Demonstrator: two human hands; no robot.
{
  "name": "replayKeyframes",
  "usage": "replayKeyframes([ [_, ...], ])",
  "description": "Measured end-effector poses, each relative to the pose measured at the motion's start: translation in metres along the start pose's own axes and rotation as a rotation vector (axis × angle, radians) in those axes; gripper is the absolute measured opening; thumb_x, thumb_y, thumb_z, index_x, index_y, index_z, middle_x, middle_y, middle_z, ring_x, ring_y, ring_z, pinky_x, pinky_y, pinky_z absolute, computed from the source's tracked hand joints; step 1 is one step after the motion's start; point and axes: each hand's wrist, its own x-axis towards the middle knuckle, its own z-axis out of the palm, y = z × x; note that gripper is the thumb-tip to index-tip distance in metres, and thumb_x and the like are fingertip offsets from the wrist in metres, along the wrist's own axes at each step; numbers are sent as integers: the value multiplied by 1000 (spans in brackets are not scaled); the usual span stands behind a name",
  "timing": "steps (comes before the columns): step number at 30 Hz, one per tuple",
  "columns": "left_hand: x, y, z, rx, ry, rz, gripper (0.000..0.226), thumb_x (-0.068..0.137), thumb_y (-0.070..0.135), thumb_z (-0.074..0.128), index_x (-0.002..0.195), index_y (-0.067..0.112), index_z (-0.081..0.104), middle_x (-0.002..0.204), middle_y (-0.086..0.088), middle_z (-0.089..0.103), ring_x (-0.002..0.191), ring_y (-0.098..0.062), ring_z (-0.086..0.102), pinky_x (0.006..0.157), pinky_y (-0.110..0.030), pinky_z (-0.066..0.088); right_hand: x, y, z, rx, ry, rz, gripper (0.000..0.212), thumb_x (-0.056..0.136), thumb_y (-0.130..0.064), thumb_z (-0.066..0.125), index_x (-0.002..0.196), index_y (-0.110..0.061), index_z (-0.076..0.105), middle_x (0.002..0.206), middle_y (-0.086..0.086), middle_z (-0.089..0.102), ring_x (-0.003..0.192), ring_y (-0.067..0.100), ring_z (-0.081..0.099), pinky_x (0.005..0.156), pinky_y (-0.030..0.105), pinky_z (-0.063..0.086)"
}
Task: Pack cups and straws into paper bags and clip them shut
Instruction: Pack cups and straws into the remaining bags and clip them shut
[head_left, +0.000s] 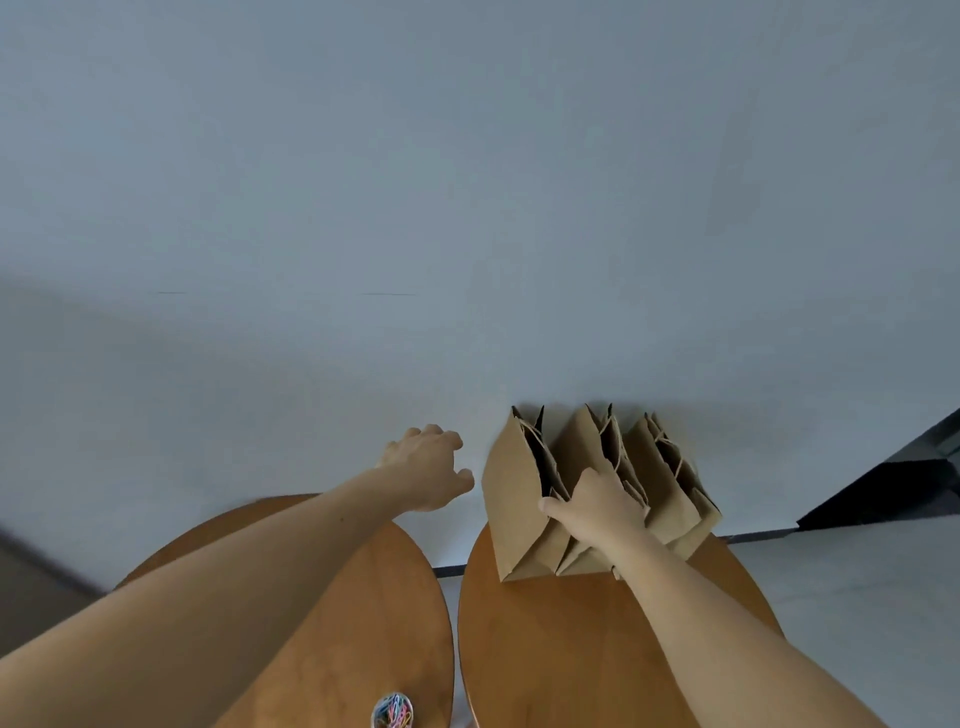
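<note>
Three brown paper bags with twine handles stand in a row at the far edge of the right round wooden table (597, 649), their tops open. My right hand (597, 506) grips the near top edge of the leftmost paper bag (511, 499), thumb on the outside. The middle bag (597, 441) and right bag (670, 478) stand just behind it, touching. My left hand (428, 467) hovers in the air to the left of the bags, fingers loosely curled, holding nothing. No cups or straws are in view.
A left round wooden table (374, 613) stands beside the right one with a narrow gap between them. A small container of coloured paper clips (393, 711) sits at its near edge. A pale wall rises behind; a dark object (883, 488) lies at the far right.
</note>
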Motion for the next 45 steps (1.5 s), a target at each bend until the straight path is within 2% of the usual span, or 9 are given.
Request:
replayKeyframes([
  [4,13,13,15,-10,-31,-43,58,97,47,46,148,21,38,152,0,39,137,-24,36,108,-40,36,31,16,19,-74,-32,-4,49,88,-66,49,97,-18,48,84,-3,61,71,15,56,53,28,36],
  [10,21,11,23,-31,-36,-115,57,98,45,47,148,21,38,152,0,38,137,-23,37,106,-40,37,59,32,41,-119,-75,-51,31,101,-43,41,80,-22,49,73,-4,59,64,13,56,49,26,35],
  [15,18,-3,28,-49,-46,-150,57,97,44,47,148,21,39,151,-1,39,135,-23,38,107,-40,39,62,31,50,-139,-64,-82,19,101,-27,43,85,-22,51,72,-6,55,65,12,54,50,25,37],
  [20,5,-20,26,-90,-22,-174,56,96,43,49,147,21,39,151,-1,40,134,-23,39,105,-40,40,54,10,38,-147,11,-172,18,99,-25,48,86,-20,59,67,-8,51,60,11,51,47,22,33],
  [29,-46,-87,9,-136,62,-182,55,96,43,48,146,20,41,149,-2,42,134,-24,40,104,-41,41,-8,-99,14,-197,100,-435,17,97,-23,51,89,-13,63,72,0,53,69,20,57,57,27,43],
  [35,-100,-170,7,-162,75,-202,56,95,48,48,144,21,44,144,-3,46,129,-25,43,102,-41,43,-71,-192,45,-149,77,-500,38,94,-14,50,58,-20,38,55,-2,43,48,9,40,41,20,22],
  [39,-135,-230,18,-166,55,-236,59,92,48,50,144,20,44,141,-5,49,124,-25,48,99,-40,47,-108,-239,94,-154,45,-515,33,94,-17,48,61,-19,43,57,-2,46,48,12,44,41,22,27],
  [42,-158,-265,34,-171,29,-253,58,92,48,51,142,19,46,139,-5,51,121,-25,51,98,-40,49,-132,-258,135,-132,31,-516,29,95,-19,52,67,-23,42,57,-9,39,48,4,38,42,17,22],
  [45,-173,-288,53,-159,-17,-246,53,92,49,50,136,19,52,129,-7,55,112,-25,54,93,-39,51,-154,-265,173,-111,-6,-486,20,95,-23,52,76,-20,56,59,-12,41,49,4,40,42,14,21],
])
